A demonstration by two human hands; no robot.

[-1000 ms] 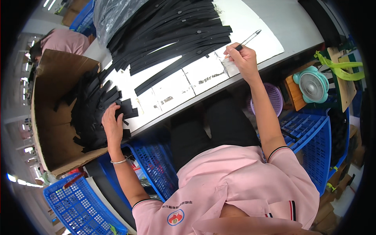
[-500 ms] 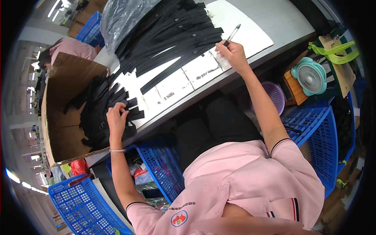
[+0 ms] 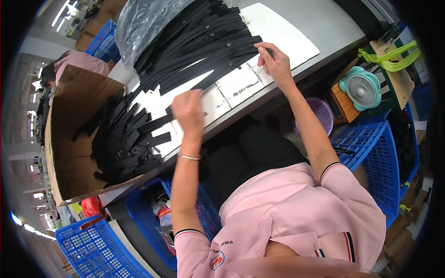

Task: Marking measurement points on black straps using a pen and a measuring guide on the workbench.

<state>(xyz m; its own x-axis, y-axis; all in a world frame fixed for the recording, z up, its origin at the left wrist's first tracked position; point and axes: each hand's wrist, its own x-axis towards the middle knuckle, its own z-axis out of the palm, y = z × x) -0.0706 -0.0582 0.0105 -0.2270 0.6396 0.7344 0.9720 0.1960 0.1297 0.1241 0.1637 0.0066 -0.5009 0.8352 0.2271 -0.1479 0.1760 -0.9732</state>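
My left hand (image 3: 187, 111), smeared by motion, is over the white board (image 3: 296, 44), across a single black fabric strip (image 3: 211, 79). Its fingers are too blurred to show whether they hold anything. My right hand (image 3: 276, 65) is at the right ends of a spread of black strips (image 3: 194, 41). Its index finger points left, and the other fingers curl round a pen (image 3: 270, 53), of which only a dark bit shows. Left of my left hand, a heap of loose black strips (image 3: 123, 139) spills from an open cardboard box (image 3: 74, 153).
Clear plastic (image 3: 139, 28) lies beyond the strips. Blue baskets (image 3: 99, 250) stand below the table's edge, with another blue basket (image 3: 380, 162) at right. A teal fan (image 3: 362, 88) and a purple basket (image 3: 320, 113) are nearby. A person in pink (image 3: 81, 62) is behind the box.
My left hand has left the heap and moved right and up over the board. The pen in my right hand no longer points up; its index finger now stretches left.
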